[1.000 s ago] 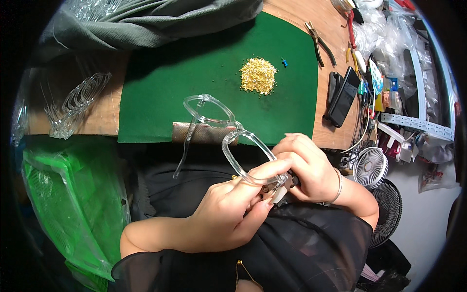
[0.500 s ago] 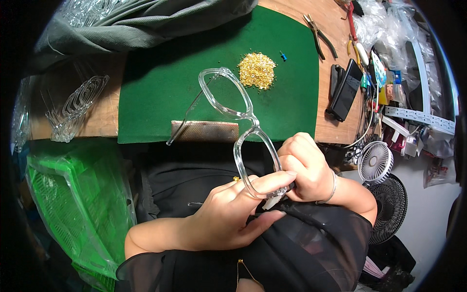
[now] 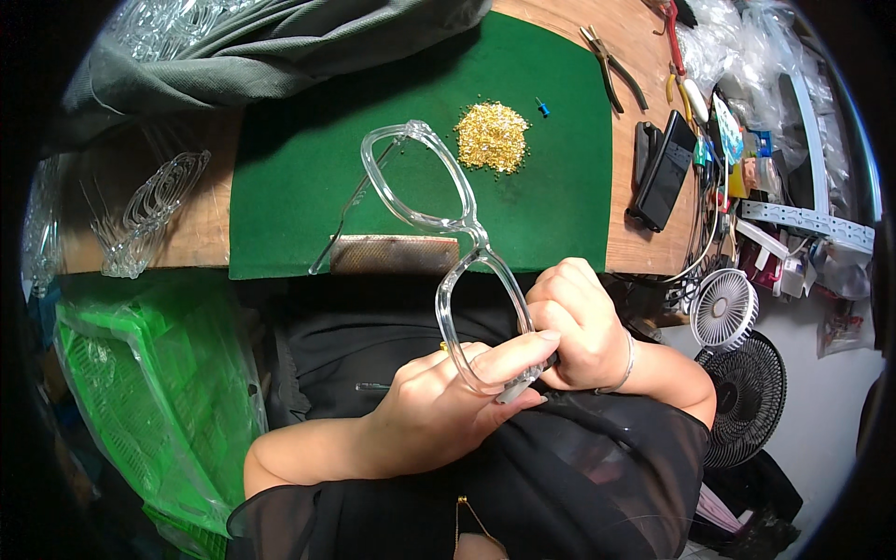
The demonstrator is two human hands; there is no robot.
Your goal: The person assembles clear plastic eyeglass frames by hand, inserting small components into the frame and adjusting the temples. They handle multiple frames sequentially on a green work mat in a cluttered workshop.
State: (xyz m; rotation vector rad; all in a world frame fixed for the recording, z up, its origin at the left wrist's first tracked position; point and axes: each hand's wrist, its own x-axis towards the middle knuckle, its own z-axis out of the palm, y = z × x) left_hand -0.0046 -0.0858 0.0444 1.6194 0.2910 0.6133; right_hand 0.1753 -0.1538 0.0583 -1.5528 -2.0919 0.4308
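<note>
My left hand (image 3: 448, 397) is closed around the lower end of a clear plastic eyeglass frame (image 3: 471, 230). The frame stands tilted over the green mat (image 3: 299, 177), with one thin temple arm hanging from its far end. Right beside the held end, my right hand (image 3: 574, 322) is curled into a fist. A small dark tip shows between the two hands, but the fingers hide what it belongs to. Beyond the frame lies a heap of tiny gold metal pieces (image 3: 492, 137), and a small blue-headed pin (image 3: 543, 109) sits to its right.
A brown-grey textured strip (image 3: 397, 255) lies at the mat's near edge. Several clear frames (image 3: 149, 210) rest left, under grey cloth (image 3: 271, 61). Pliers (image 3: 613, 70), a black phone (image 3: 666, 173) and cables are right. A green crate (image 3: 140, 373) and two fans (image 3: 724, 308) flank me.
The eyeglass frame has shifted slightly left and tipped a little, together with my left hand. My right hand has moved slightly left and stays curled.
</note>
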